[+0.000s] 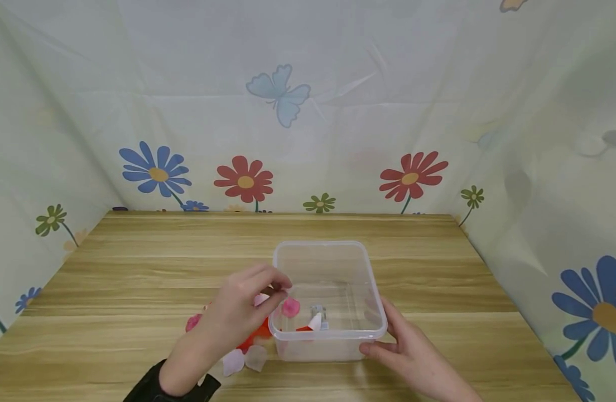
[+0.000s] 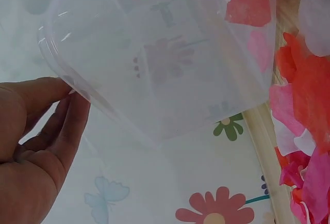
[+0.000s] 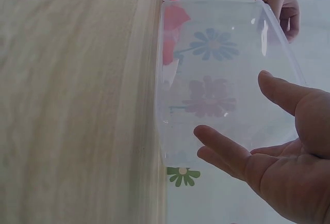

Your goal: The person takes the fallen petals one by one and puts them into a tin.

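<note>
A clear plastic box [image 1: 328,349] stands on the wooden table, with a round pink petal [image 1: 290,307] inside near its left wall. Red and white petals [image 1: 315,322] lie lower in the box, beside a small greyish patch I cannot identify. My left hand [image 1: 250,298] is over the box's left rim, its fingers loosely bent; nothing clearly shows between thumb and fingertips. At the box's right front corner, my right hand [image 1: 408,346] rests against the walls with thumb and fingers spread and fairly straight, as the right wrist view also shows [image 3: 278,152].
Left of the box lies a pile of red, pink and white cloth-like petals [image 2: 309,90], partly hidden by the left forearm in the head view. Two pale petals [image 1: 245,360] lie at its front. A flower-printed curtain [image 1: 328,139] surrounds the table [image 1: 438,262] behind and at both sides.
</note>
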Action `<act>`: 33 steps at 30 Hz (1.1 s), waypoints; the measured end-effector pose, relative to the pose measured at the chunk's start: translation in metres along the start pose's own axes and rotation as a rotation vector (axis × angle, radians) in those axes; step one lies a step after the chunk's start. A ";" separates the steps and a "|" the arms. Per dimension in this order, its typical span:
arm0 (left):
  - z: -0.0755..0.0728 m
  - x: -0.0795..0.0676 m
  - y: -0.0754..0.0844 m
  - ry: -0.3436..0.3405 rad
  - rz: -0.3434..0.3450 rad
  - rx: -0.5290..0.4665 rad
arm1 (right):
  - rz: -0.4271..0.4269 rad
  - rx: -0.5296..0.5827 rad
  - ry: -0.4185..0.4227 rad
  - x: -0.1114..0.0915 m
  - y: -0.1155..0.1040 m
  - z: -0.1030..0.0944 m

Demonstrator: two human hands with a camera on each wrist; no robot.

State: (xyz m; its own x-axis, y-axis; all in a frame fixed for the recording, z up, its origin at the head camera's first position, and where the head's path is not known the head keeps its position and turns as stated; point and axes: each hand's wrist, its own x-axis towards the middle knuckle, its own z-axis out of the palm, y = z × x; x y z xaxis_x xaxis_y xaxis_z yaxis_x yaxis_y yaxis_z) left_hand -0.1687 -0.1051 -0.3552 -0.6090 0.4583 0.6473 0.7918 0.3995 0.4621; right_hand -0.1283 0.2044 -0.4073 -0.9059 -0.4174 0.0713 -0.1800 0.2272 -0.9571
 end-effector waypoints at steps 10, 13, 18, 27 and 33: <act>0.000 -0.003 -0.003 -0.066 0.003 -0.027 | 0.035 0.019 0.000 0.001 0.000 0.000; -0.005 -0.003 -0.002 -0.061 -0.013 -0.032 | 0.061 0.024 0.003 0.002 -0.001 0.000; -0.014 -0.007 -0.004 -0.003 -0.086 0.012 | 0.090 0.010 0.008 0.001 0.001 0.002; -0.026 -0.023 -0.019 0.075 -0.262 0.167 | 0.112 -0.082 -0.008 0.006 0.005 0.006; -0.027 -0.024 -0.026 -0.006 -0.348 0.202 | 0.056 -0.092 -0.051 0.014 0.004 0.005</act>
State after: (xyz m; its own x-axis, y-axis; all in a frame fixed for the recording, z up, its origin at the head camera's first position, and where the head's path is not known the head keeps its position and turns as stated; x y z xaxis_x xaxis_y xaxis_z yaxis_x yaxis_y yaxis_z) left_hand -0.1729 -0.1478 -0.3665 -0.8399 0.2729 0.4692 0.5136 0.6792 0.5244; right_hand -0.1394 0.1953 -0.4117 -0.8954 -0.4452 0.0020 -0.1663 0.3301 -0.9292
